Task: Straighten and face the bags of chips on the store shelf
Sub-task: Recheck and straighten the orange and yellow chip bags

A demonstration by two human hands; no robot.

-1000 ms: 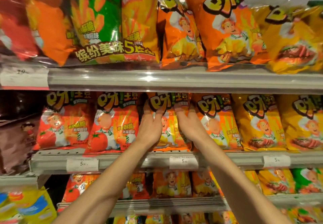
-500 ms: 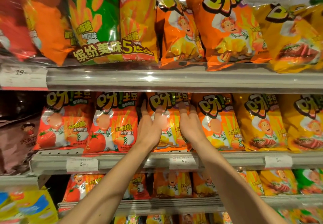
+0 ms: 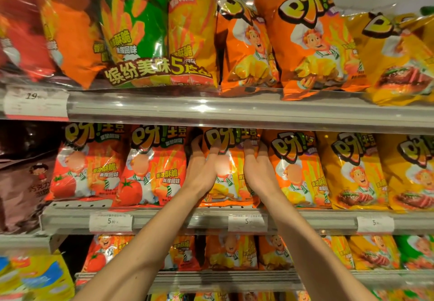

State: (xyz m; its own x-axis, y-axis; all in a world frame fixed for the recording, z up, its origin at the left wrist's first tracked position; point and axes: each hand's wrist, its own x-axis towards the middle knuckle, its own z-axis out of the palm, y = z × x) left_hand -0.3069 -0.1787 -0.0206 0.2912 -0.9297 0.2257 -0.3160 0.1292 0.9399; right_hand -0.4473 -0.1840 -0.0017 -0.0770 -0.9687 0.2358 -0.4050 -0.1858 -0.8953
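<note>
- Middle shelf (image 3: 164, 218): row of chip bags standing upright, faces forward.
- Orange chip bag (image 3: 229, 183): centre of that row, between a red tomato bag (image 3: 152, 167) and another orange bag (image 3: 298, 171).
- Left hand (image 3: 202, 171): fingers spread, clasping its left edge.
- Right hand (image 3: 258, 171): fingers spread, clasping its right edge.

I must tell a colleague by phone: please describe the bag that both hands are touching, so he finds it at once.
Look at the middle shelf, the row with price tags reading 5. The orange chip bag stands third from the red tomato bags' end, between the left hand and right hand. Its left neighbour is red with a tomato; this one shows none.
</note>
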